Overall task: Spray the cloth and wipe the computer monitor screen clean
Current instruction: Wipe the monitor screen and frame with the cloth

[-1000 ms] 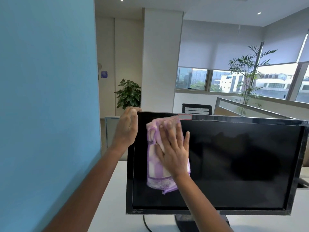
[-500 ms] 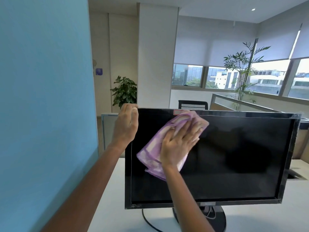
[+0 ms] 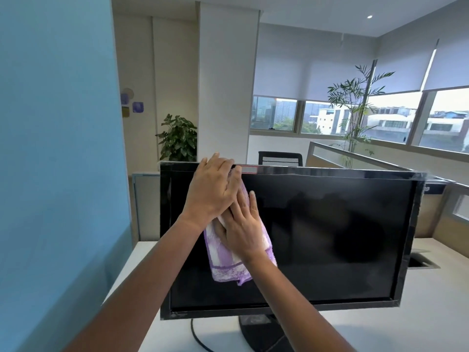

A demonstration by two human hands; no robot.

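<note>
- While both hands lie on the upper left part of the dark monitor screen [image 3: 330, 237], the head view shows the purple-and-white cloth [image 3: 228, 265] held flat against the glass, its lower end hanging loose below the palms.
- On the cloth, the right hand [image 3: 245, 231] lies flat with fingers straight and slightly spread, pressing it to the screen; no finger curls round it.
- Over those fingers and the top of the cloth lies the left hand [image 3: 213, 191], fingers extended, tips reaching the top bezel just beside a small red-edged sticker [image 3: 250, 169].
- Under the monitor is a white desk [image 3: 431, 301]; a black stand [image 3: 261, 331] carries it, and a black cable [image 3: 196, 334] runs out from under its lower edge.
- At the left, a blue wall [image 3: 55, 148] fills the side.
- Behind the monitor are a leafy pot plant [image 3: 179, 141], a black chair back [image 3: 280, 158] and a tall thin plant [image 3: 355, 105] by the windows [image 3: 276, 113], whose blinds are half lowered.
</note>
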